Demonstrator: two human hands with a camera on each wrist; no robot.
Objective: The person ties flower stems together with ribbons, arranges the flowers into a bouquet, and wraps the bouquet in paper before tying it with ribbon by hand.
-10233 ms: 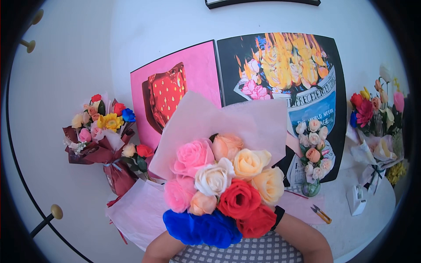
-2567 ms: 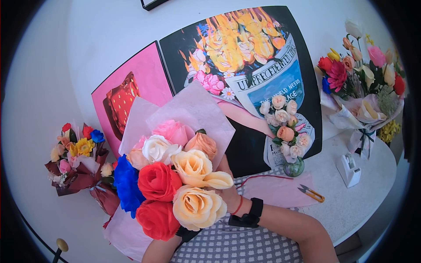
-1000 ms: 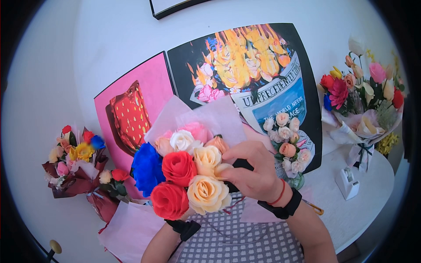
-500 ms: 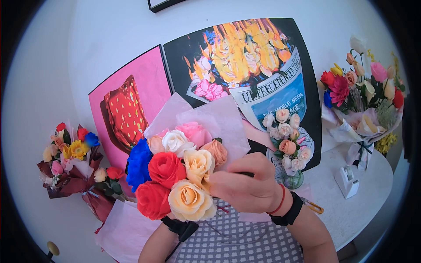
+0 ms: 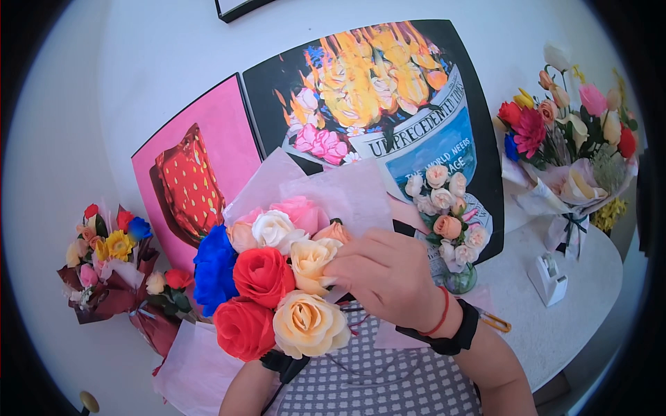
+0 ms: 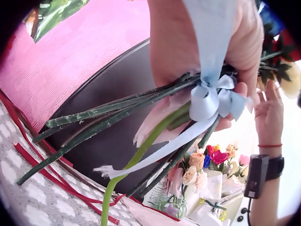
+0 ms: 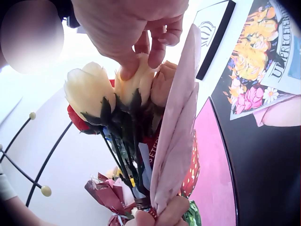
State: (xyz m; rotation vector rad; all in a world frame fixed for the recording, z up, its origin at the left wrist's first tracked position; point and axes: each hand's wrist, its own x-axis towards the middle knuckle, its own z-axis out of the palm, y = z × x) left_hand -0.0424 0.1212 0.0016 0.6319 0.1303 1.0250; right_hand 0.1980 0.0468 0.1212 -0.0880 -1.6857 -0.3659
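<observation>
In the head view the bouquet's red rose (image 5: 263,277), blue flower (image 5: 215,270) and cream roses (image 5: 311,323) face up, with pale pink paper (image 5: 347,194) behind them. My right hand (image 5: 395,277) pinches the petals of the upper cream rose (image 7: 136,84), seen from the side in the right wrist view. My left hand (image 6: 174,47) grips the bouquet's green stems (image 6: 103,113) beside a light blue ribbon bow (image 6: 204,106); the flower heads hide this hand in the head view. Its fingers (image 7: 174,212) curl round the base of the paper.
A dark red wrapped bouquet (image 5: 114,277) is at left and a pale wrapped one (image 5: 572,187) at right. Two pictures lean on the wall behind. A small glass vase (image 5: 461,279), a white tape dispenser (image 5: 548,279) and orange-handled snips (image 5: 496,321) are on the white table (image 5: 583,291).
Earlier both hands were under the bouquet, which faced the head camera more centrally. My right hand has since come up to the cream roses, moving slightly among their petals; the bouquet has shifted a little.
</observation>
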